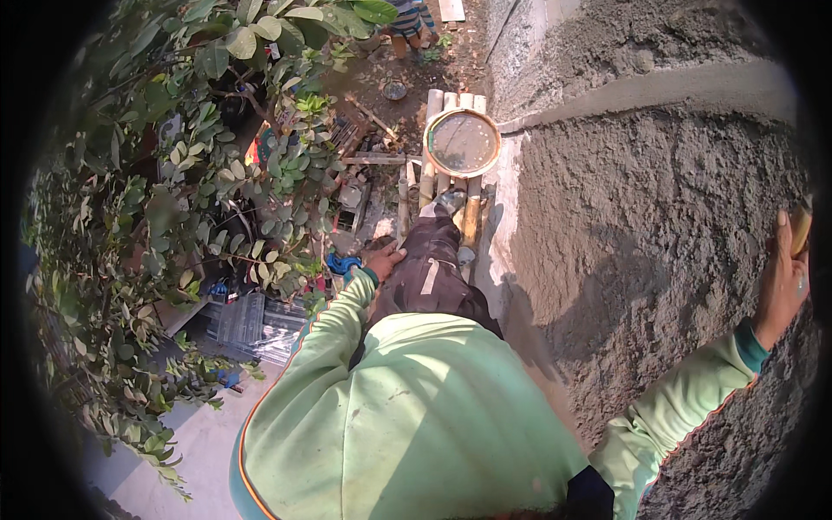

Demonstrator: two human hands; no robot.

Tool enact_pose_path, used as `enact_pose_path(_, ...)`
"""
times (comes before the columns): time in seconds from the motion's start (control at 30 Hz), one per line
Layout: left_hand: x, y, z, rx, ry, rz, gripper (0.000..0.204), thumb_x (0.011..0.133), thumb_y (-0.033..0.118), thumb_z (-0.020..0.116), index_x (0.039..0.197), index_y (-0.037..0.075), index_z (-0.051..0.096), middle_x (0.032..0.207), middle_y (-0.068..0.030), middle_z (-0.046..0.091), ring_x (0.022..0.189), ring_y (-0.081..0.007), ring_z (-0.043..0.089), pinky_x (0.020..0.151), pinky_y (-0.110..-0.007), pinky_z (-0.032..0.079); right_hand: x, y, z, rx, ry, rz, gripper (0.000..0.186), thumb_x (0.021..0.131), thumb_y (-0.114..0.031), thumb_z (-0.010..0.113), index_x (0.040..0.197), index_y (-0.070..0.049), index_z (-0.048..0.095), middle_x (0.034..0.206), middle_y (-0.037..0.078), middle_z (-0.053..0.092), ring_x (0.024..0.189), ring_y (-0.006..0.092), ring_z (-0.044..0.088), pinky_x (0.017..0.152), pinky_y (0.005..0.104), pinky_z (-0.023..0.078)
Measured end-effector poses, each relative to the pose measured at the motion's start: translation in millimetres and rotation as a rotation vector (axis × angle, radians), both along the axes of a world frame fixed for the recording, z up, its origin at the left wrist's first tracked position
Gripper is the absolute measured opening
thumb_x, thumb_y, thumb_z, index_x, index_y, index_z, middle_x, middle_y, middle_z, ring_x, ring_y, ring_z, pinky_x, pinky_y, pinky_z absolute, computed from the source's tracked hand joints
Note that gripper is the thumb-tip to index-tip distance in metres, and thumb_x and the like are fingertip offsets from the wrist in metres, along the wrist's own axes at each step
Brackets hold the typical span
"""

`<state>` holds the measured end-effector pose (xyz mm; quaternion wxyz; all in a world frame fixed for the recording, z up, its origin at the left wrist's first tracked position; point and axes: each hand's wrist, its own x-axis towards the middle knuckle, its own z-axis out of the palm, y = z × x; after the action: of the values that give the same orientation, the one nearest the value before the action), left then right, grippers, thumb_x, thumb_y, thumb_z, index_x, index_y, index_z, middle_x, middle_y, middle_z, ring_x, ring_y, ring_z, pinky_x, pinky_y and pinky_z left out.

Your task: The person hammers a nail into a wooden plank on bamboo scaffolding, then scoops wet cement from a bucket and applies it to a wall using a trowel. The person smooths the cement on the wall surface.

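My right hand point(782, 290) is raised to the rough grey plastered wall point(598, 225) at the far right, closed round a tan wooden handle point(802, 230). The thumb lies along the handle, and the rest of that tool is lost in the dark rim of the picture. My left hand point(381, 258) rests on my dark trouser leg, fingers loosely out and holding nothing. Ahead of my foot, a round bucket point(464, 143) with a pale rim holds grey, wet-looking material. It stands on a platform of bamboo poles point(472, 212), beside the wall.
A smoother grey band point(659, 94) crosses the upper wall. Leafy branches point(173, 199) crowd the left side. Below the platform are timber pieces point(373, 159), ribbed translucent sheets point(251, 325) and a small basin point(395, 89). Another person point(407, 22) in stripes stands at the top.
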<state>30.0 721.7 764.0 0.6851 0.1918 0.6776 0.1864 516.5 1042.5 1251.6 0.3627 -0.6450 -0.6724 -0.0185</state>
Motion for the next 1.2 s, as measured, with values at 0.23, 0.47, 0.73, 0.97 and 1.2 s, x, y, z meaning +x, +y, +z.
enact_pose_path(0.23,-15.5,-92.0,8.8,-0.132,-0.177,-0.296,0.058,0.108,0.044,0.047,0.144,0.000,0.055,0.143,-0.0104,0.061,0.131,-0.0210,0.055,0.114,-0.035,0.039,76.0,-289.1,-414.8,-1.457,0.195,-0.517,0.026,0.089,-0.025,0.076,0.096,-0.001,0.070,0.068,0.008,0.065,0.051,0.0194,0.060,0.048,0.0383,0.047)
enact_pose_path(0.47,-35.5,-291.5,28.1,0.047,0.427,-0.820,0.035,0.092,0.015,0.055,0.123,0.004,0.066,0.134,-0.0169,0.064,0.123,-0.0303,0.062,0.110,-0.037,0.046,108.6,-449.2,-456.1,-1.715,0.338,-0.539,0.025,0.096,-0.025,0.067,0.088,-0.002,0.064,0.063,0.009,0.059,0.047,0.0228,0.054,0.045,0.0410,0.042)
enact_pose_path(0.73,-42.4,-358.8,3.7,-0.228,0.290,-0.312,0.048,0.092,0.018,0.070,0.136,0.003,0.061,0.133,-0.0215,0.064,0.123,-0.0321,0.062,0.105,-0.036,0.048,57.7,-371.2,-497.8,-1.663,0.445,-0.278,0.022,0.096,-0.022,0.067,0.100,0.000,0.066,0.068,0.008,0.062,0.050,0.0220,0.059,0.048,0.0398,0.048)
enact_pose_path(0.97,-19.7,-279.5,-8.3,-0.082,0.184,0.495,0.061,0.099,0.031,0.070,0.152,0.011,0.048,0.121,-0.0018,0.065,0.096,-0.0124,0.061,0.077,-0.031,0.047,-43.6,-239.0,-511.3,-1.563,0.519,-0.081,0.027,0.099,-0.015,0.065,0.123,-0.004,0.061,0.078,0.006,0.064,0.052,0.0181,0.058,0.045,0.0360,0.048)
enact_pose_path(1.2,-12.1,-232.1,26.7,-0.171,0.097,0.501,0.064,0.100,0.036,0.066,0.155,0.013,0.044,0.129,-0.0009,0.062,0.111,-0.0147,0.059,0.083,-0.034,0.049,-122.9,-129.5,-549.1,-1.709,0.523,-0.035,0.036,0.100,-0.018,0.060,0.135,-0.009,0.054,0.080,0.003,0.063,0.052,0.0142,0.054,0.043,0.0324,0.043)
